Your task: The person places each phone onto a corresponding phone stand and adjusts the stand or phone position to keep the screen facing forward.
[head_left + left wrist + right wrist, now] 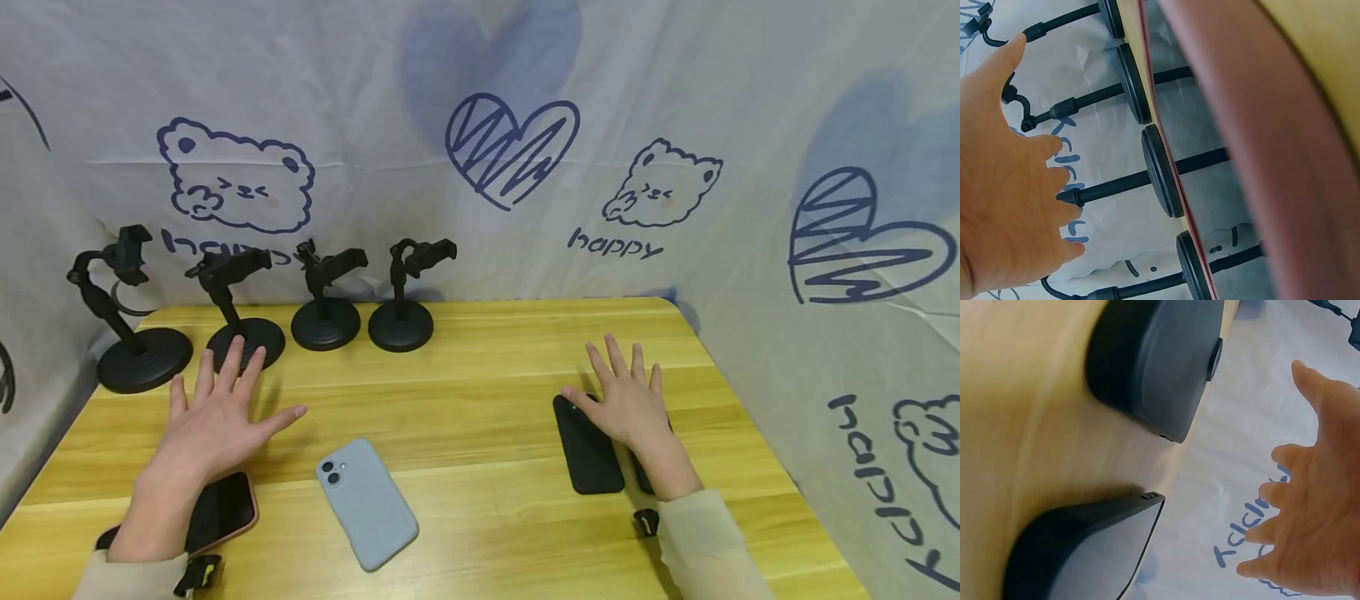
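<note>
My left hand [213, 433] is held palm down with fingers spread, its fingertips overlapping a black phone stand [255, 331] in the head view. Partly hidden under that wrist lies a pink-edged phone [223, 510], dark screen up. Fingers spread too, my right hand [632, 406] overlaps the top of a black phone [588, 454]. A second phone [1107, 556] in black lies beside it, mostly covered by my right wrist in the head view. Between the hands, a light grey-blue phone [369, 504] rests back up, its two lenses showing. Neither hand holds anything.
More black phone stands with round bases [401, 325] line the back left of the wooden table [487, 400]. A white cloth [360, 75] printed with hearts and bears hangs behind and at the sides. Dark straps [198, 575] are on both wrists.
</note>
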The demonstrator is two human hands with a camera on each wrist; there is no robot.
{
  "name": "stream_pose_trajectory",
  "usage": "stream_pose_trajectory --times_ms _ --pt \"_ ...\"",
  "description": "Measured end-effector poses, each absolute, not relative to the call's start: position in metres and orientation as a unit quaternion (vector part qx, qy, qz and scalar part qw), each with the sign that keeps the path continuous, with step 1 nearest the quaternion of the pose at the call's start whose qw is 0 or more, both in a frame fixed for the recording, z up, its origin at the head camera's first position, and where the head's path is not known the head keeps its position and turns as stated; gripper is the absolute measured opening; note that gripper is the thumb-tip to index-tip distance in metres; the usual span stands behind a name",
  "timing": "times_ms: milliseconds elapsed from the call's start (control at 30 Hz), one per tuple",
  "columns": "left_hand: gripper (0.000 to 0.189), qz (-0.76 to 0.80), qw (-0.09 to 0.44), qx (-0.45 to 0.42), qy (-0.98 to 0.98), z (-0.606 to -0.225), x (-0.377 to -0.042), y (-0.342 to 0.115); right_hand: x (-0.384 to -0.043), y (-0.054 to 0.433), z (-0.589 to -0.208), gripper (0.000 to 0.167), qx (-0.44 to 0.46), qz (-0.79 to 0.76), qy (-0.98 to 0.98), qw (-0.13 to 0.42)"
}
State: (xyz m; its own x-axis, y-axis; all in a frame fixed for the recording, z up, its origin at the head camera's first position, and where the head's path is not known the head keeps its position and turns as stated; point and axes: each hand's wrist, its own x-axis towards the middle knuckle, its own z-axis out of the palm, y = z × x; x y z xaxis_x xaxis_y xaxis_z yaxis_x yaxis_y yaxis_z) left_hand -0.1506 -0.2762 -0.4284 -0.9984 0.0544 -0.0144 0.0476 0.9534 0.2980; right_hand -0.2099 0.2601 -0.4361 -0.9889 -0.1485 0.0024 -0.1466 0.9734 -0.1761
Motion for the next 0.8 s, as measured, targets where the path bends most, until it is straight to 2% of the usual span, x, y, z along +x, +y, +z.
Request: stream_pose_trajectory --times_ms 467,800 --pt "0.11 0.158 -0.033 0.039 0.986 -0.426 -0.153 -0.27 -0.212 0.253 -0.43 0.094 -0.09 -0.108 0.99 -0.032" --pt "0.1 0.211 -0.065 0.068 0.973 -0.415 -0.16 -0.256 -0.22 0.232 -0.418 0.087 -0.127 -0.171 0.973 -0.087"
